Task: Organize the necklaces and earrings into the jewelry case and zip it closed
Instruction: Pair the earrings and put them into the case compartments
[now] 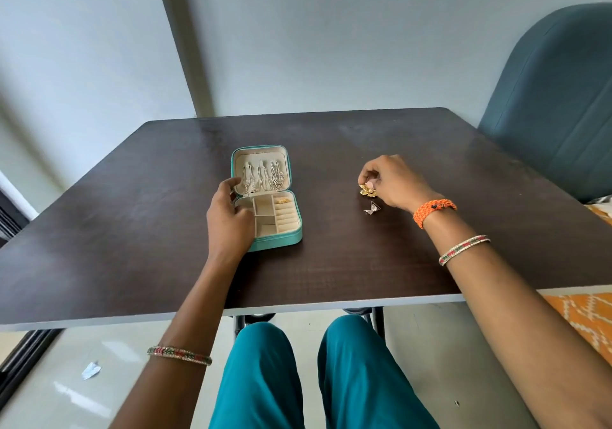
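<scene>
The table (331, 263) is bare along its near edge and across the far right corner, so there's plenty of room to pass there. The open jewelry case (266, 196) sits left of centre, its raised lid walling off the far side. The left hand (228, 220) blocks the case's left edge. Between case and right hand (392, 182), a wide open lane.

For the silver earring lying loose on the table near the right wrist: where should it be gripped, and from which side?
Probably pinch the silver earring from above, across its narrow middle: it lies flat on the table, butterfly-like, with a pinched centre. Approach from its near side; the right hand and gold earring crowd the far side.
</scene>
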